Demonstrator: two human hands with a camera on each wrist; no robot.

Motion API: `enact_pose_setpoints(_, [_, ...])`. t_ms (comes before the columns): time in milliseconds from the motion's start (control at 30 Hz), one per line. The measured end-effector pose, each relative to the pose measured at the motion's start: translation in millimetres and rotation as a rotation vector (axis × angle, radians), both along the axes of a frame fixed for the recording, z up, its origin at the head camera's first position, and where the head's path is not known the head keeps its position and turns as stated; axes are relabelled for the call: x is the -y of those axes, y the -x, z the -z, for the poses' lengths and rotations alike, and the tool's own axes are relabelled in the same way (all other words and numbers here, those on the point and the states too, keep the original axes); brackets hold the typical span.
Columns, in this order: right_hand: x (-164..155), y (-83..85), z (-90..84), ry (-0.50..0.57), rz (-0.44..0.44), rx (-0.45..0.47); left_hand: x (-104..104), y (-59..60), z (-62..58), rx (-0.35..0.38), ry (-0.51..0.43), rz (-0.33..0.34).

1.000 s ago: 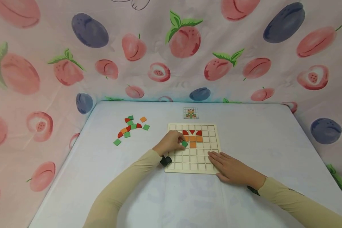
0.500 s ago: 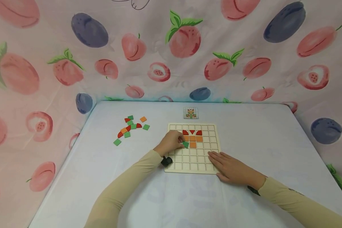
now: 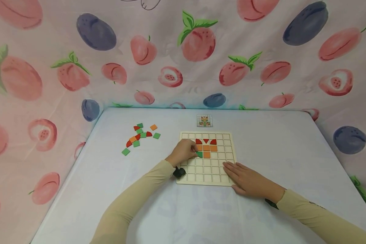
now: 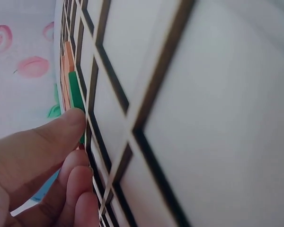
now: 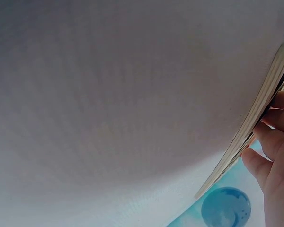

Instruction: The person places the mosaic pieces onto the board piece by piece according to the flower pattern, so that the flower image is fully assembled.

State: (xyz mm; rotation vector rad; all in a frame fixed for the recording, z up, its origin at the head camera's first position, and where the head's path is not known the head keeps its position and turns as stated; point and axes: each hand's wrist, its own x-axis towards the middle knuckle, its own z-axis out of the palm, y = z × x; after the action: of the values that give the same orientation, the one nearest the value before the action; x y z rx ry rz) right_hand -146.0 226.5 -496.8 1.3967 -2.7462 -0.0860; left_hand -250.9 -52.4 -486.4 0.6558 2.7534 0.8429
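Note:
My left hand (image 3: 184,150) pinches a small green tile (image 3: 199,154) over a cell of the wooden grid board (image 3: 211,171), just left of a lone orange square tile (image 3: 206,155). In the left wrist view the thumb lies on the green tile (image 4: 75,90), close to the grid ridges. Above it on the board run a row of orange tiles (image 3: 213,148) and a row of red pieces (image 3: 206,141), partly covered by the fingers. My right hand (image 3: 250,179) rests with extended fingers on the board's lower right edge.
Left of the board lie several loose green, red and orange tiles (image 3: 143,135), some overlapping. A small card with a coloured grid pattern (image 3: 204,120) lies behind the board on the white table (image 3: 271,135). A fruit-printed cloth (image 3: 170,51) hangs behind and beside the table.
The green tile has turned from a slanted position to line up with the cell beside the orange tile, still in the left fingers. The right hand stays in place.

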Motion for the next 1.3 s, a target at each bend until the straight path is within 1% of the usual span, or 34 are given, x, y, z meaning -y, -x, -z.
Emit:
enact_pose_setpoints(333, [1,-0.6,-1.7,-0.013,0.010,0.011,0,-0.4,-3.4,0.020,-0.036,-0.021])
enact_pose_setpoints(500, [0,-0.4,-1.2,-0.020,0.018,0.027,0,1.0,-4.4,0.021,-0.043,-0.015])
enact_pose_setpoints(567, [0,-0.3,-0.8,-0.021,0.020,0.034,2,2.1,-4.0,0.032,-0.056,-0.009])
enact_pose_setpoints(667, [0,-0.1,-0.5,-0.021,0.022,0.043,5,4.7,-2.8,0.080,-0.094,-0.007])
enact_pose_setpoints(800, [0,-0.2,-0.5,-0.020,0.024,0.046,12,10.2,-1.1,0.185,-0.148,0.001])
enact_pose_setpoints(867, [0,-0.3,-1.0,-0.022,0.026,0.048,17,13.6,-0.1,0.230,-0.169,0.024])
enact_pose_setpoints(933, [-1,-0.4,-1.4,-0.025,0.027,0.048,22,17.3,1.6,0.266,-0.190,0.063])
enact_pose_setpoints(1033, [-1,-0.6,-1.3,-0.022,0.026,0.044,29,22.2,2.9,0.300,-0.232,0.125])
enact_pose_setpoints(1100, [-1,-0.6,-0.7,-0.016,0.022,0.034,36,24.8,2.6,0.319,-0.268,0.150])
enact_pose_setpoints(1200, [-1,-0.5,0.7,-0.014,0.018,0.020,48,28.1,0.6,0.332,-0.317,0.152])
enact_pose_setpoints(1300, [-1,-0.2,1.9,-0.020,0.020,0.019,63,32.4,-2.4,0.321,-0.364,0.122])
